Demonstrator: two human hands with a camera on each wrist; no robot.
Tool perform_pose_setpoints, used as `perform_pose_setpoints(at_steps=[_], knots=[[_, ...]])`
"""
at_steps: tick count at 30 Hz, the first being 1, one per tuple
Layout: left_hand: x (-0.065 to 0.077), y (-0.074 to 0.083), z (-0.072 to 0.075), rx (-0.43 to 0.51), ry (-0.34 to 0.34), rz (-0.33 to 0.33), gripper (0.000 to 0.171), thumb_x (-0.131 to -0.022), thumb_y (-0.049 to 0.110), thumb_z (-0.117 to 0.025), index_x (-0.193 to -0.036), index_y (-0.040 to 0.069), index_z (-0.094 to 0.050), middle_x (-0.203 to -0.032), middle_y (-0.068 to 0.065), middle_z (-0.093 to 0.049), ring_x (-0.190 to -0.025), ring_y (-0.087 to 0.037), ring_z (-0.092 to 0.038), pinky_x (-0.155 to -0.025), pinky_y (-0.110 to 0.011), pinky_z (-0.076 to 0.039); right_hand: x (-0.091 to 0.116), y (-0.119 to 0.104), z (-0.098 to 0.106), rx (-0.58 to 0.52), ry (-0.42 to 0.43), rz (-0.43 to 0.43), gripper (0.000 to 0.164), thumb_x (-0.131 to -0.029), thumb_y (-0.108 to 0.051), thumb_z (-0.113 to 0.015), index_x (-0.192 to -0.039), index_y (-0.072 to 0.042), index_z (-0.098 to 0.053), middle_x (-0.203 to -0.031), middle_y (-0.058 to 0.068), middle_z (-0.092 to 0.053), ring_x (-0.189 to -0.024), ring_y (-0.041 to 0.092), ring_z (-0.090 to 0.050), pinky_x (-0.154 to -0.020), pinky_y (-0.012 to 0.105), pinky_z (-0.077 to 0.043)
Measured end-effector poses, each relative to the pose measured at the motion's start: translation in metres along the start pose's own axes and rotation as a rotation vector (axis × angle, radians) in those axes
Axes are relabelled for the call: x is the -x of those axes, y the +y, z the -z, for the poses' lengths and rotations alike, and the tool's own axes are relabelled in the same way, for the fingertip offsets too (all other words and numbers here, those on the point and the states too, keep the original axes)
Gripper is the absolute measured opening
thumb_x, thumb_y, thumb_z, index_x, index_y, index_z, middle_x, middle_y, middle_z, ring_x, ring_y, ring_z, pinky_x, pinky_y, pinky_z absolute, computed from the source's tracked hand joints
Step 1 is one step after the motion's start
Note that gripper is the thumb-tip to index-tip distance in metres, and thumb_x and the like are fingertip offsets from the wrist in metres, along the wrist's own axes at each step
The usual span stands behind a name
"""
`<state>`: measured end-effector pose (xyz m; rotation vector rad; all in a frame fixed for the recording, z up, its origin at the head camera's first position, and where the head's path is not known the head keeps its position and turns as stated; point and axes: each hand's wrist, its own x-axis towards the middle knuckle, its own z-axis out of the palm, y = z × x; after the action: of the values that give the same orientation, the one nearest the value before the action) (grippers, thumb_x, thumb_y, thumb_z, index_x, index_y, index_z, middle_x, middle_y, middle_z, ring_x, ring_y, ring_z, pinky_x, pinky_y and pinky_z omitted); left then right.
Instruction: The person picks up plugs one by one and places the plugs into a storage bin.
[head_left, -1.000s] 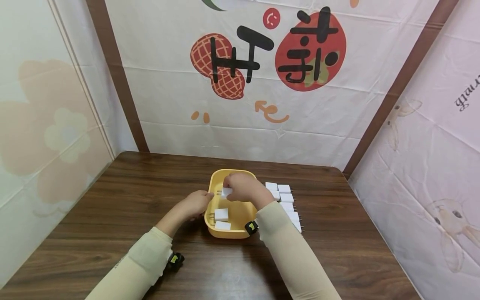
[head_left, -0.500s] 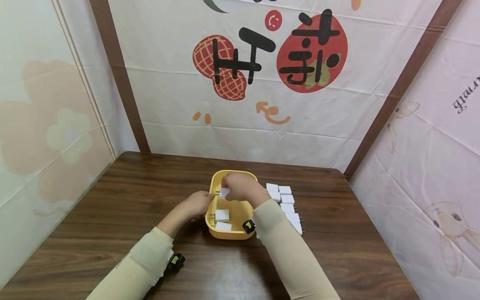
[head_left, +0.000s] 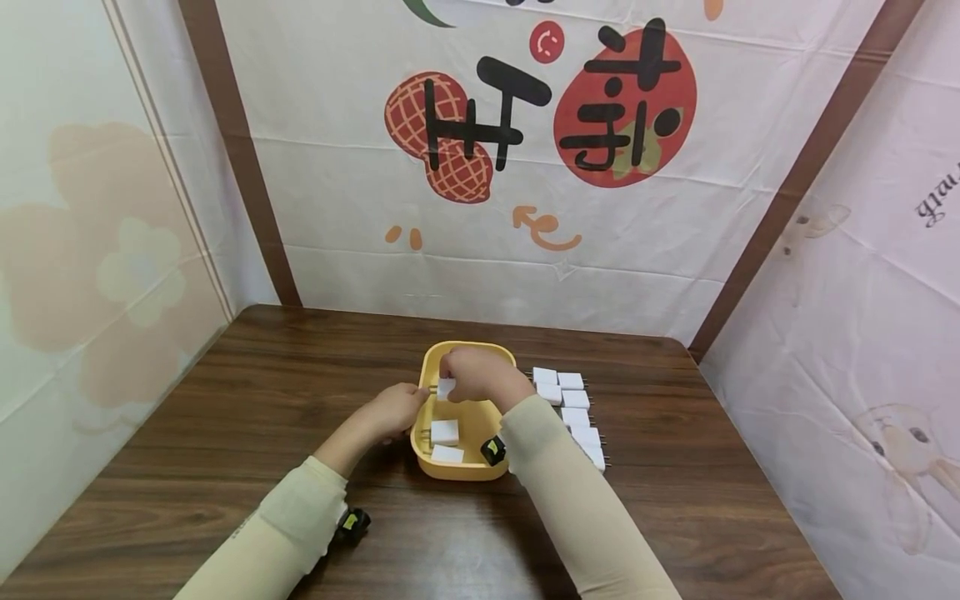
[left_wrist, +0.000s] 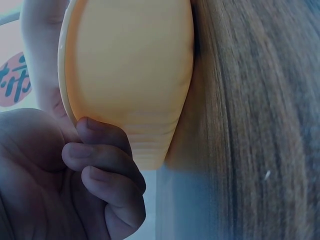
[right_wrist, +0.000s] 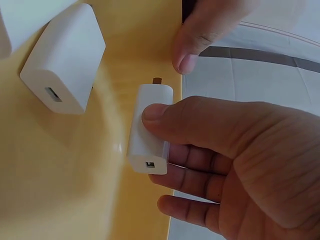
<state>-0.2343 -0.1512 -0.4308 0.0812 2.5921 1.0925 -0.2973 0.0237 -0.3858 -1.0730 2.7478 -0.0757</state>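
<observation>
My right hand (head_left: 483, 375) pinches a white USB charger (right_wrist: 148, 130) between thumb and fingers inside the yellow plastic bin (head_left: 465, 472). The charger's prongs point at the bin's left wall, close by my left thumb. On that wall my left hand (head_left: 397, 408) grips the rim, its thumb over the edge and its fingers curled against the outside, as the left wrist view shows. Two more white chargers lie in the near part of the bin: one charger (head_left: 445, 432) and, nearer me, another charger (head_left: 447, 454). Their prongs also face left.
Right of the bin, several white chargers (head_left: 575, 399) lie in two close columns on the brown wooden table (head_left: 337, 342), partly hidden by my right forearm. A printed cloth wall (head_left: 337, 275) stands behind the table's far edge, with cloth walls at both sides.
My right hand has shifted slightly left with the charger, bringing its prongs closer to the bin's left wall. The left hand keeps its grip on the rim.
</observation>
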Motion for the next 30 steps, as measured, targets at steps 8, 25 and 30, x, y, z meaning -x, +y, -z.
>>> perform_pose_setpoints(at_steps=[8, 25, 30], knots=[[0.001, 0.000, 0.000, 0.000, -0.004, -0.007, 0.045, -0.112, 0.035, -0.031, -0.100, 0.001, -0.058, -0.055, -0.005, -0.051, -0.044, -0.018, -0.045, -0.039, -0.030, -0.038, -0.006, -0.003, 0.000, -0.001, -0.020, 0.017, 0.023, -0.090, -0.014, -0.078, -0.112, -0.013, -0.073, -0.103, -0.004, -0.069, -0.085, 0.010, -0.058, -0.078, 0.025, -0.051], [0.001, -0.003, -0.002, 0.017, -0.012, 0.001, 0.045, -0.112, 0.035, -0.032, -0.104, 0.001, -0.060, -0.054, -0.005, -0.051, -0.044, -0.018, -0.045, -0.040, -0.030, -0.038, -0.014, -0.003, -0.006, -0.040, -0.095, 0.000, 0.020, -0.090, -0.010, -0.077, -0.110, -0.011, -0.072, -0.096, -0.006, -0.066, -0.081, 0.011, -0.056, -0.072, 0.025, -0.048], [0.002, -0.003, -0.004, 0.019, -0.010, 0.000, 0.044, -0.112, 0.035, -0.032, -0.103, 0.002, -0.060, -0.054, -0.005, -0.050, -0.044, -0.018, -0.044, -0.039, -0.030, -0.037, -0.016, -0.003, -0.014, -0.036, -0.109, -0.003, 0.022, -0.090, -0.010, -0.078, -0.111, -0.011, -0.072, -0.099, -0.005, -0.067, -0.084, 0.011, -0.056, -0.075, 0.026, -0.049]])
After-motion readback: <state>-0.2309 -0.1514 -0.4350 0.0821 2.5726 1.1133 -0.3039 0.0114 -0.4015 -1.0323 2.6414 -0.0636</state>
